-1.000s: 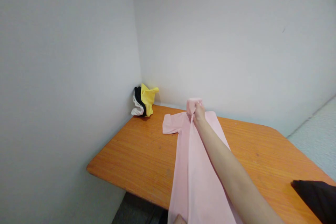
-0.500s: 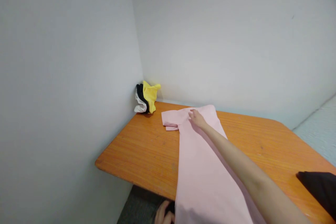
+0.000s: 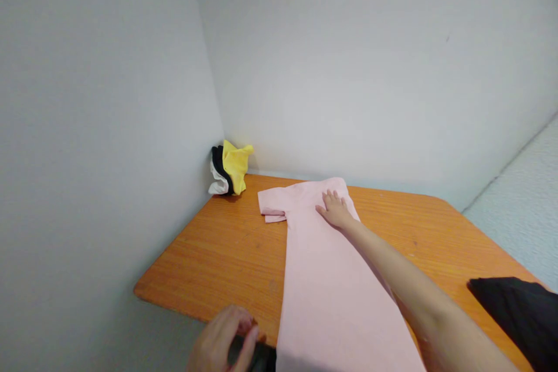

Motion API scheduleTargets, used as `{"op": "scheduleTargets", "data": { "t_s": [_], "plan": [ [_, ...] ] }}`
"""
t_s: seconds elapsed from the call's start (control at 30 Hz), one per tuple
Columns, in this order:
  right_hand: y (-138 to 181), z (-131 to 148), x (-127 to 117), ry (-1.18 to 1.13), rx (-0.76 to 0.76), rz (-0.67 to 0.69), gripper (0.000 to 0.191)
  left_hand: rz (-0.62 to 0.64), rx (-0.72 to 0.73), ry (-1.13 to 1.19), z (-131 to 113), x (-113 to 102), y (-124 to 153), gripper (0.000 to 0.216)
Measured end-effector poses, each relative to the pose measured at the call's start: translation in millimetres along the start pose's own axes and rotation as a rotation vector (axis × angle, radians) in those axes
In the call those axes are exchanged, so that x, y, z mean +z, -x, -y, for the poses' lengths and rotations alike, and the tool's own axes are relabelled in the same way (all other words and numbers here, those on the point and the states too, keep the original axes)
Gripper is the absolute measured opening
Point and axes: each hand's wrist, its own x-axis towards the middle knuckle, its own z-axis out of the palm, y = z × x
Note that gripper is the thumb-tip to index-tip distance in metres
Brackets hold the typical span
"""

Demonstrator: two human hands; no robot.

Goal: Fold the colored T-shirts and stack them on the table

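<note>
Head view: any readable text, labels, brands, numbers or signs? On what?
No text can be read anywhere in this view.
The pink garment is plain, with no print or tag showing.
The orange table shows only wood grain.
The yellow, black and white cloth bundle, the black cloth and the walls carry no lettering.

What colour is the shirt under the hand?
Pale pink. The shirt shows best in the head view.

Right hand (image 3: 335, 211) lies flat on pink garment (image 3: 325, 279) (folded lengthwise) across orange table (image 3: 209, 256)
</note>
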Motion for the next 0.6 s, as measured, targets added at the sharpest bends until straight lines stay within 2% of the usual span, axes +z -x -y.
{"op": "scheduleTargets", "data": {
  "t_s": [0.07, 0.13, 0.23, 0.3, 0.43, 0.5, 0.6],
  "plan": [
    [2, -9, -8, 0.011, 0.000, -0.062, 0.063, -0.080, 0.133, -0.192, -8, -12, -46, 0.023],
    [3, -23, -18, 0.018, 0.020, -0.118, 0.056, -0.068, 0.223, -0.384, -16, -14, -98, 0.021],
    [2, -43, -27, 0.026, 0.050, -0.161, 0.049, 0.008, 0.289, -0.621, -22, 4, -170, 0.023],
    [0, -50, -25, 0.032, 0.024, -0.154, 0.051, 0.041, 0.299, -0.715, -22, 22, -206, 0.024],
    [0, -52, -3, 0.037, -0.073, -0.084, 0.078, 0.070, 0.280, -0.779, -10, 45, -247, 0.028],
    [1, -55, 7, 0.037, -0.084, -0.049, 0.090, 0.087, 0.256, -0.798, -3, 46, -253, 0.028],
    [2, -62, 8, 0.046, -0.057, 0.020, 0.095, 0.115, 0.210, -0.800, 5, 38, -253, 0.029]
  ]
}}
